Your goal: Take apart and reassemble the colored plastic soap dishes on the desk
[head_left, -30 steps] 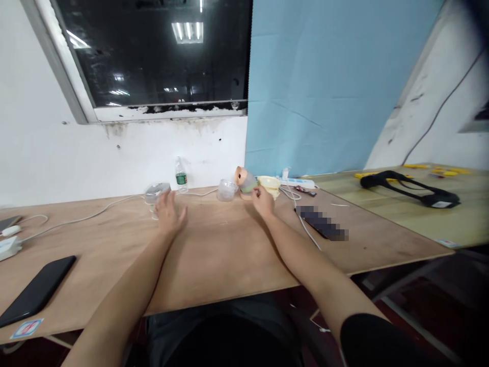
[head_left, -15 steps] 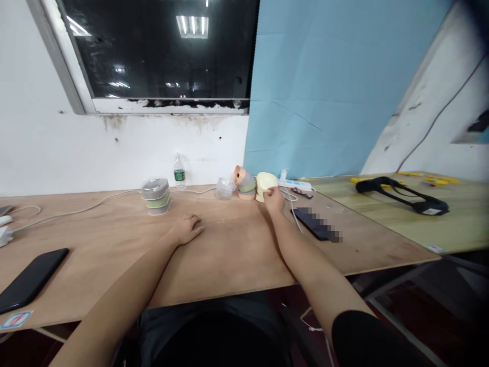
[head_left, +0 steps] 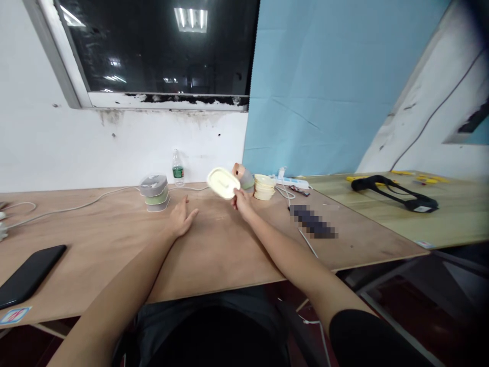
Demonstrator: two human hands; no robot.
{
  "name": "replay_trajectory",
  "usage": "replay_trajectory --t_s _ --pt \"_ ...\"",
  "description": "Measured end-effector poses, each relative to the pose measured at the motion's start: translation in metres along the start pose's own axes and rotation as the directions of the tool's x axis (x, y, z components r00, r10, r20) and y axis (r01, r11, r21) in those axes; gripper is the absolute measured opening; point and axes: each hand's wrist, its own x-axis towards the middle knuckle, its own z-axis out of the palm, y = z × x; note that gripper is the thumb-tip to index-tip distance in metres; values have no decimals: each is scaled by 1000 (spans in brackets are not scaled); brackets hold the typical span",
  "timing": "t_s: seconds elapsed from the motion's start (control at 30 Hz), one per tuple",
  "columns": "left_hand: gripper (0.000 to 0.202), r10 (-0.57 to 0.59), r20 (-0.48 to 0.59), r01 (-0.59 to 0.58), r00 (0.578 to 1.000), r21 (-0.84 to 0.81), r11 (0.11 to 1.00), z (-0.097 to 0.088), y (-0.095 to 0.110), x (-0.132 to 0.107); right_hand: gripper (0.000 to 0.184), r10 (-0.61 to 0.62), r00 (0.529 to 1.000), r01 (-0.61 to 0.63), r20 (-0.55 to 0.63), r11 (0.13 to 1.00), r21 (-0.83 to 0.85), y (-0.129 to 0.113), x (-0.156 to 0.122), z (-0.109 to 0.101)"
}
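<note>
My right hand grips the near right edge of a pale yellow oval food container, tilted and raised over the table with its broad face towards me. Whether it is a shallow bowl or a lid is hard to tell. Just right of that hand stands a stack of pale yellow containers. Between them, partly hidden, leans a stack with a peach top piece and grey and green parts. My left hand rests on the table with its fingers apart, holding nothing. Beyond it is a stack of grey and green containers.
A plastic bottle stands by the wall. On the table lie a black phone, a blurred dark object, white cables and a power strip. A black strap-like frame lies on the right-hand table.
My right hand has lifted the pale yellow container off its stack and carried it left, hiding the clear cup behind. My left hand has turned, fingers more spread.
</note>
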Motion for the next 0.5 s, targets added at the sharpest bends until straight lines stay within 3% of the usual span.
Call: replay_trajectory --t_s 0.1,0.2,0.27,0.33,0.5 --pt "74 22 -89 -18 996 45 999 -5 2 2 42 64 960 5 272 969 -247 0 -14 14" --pt "70 34 57 -43 998 164 985 -6 3 0 43 72 924 159 376 822 -546 0 -24 17" --pt "63 21 230 -70 973 205 976 -5 3 -2 42 14 941 218 338 739 -637 -1 -25 16" --pt "59 6 320 -77 947 211 974 -4 3 -4 35 -79 964 233 255 713 -661 -4 -18 11" --pt "62 6 323 -79 946 212 974 -5 6 -5 35 -197 974 216 111 656 -723 -18 27 -14"
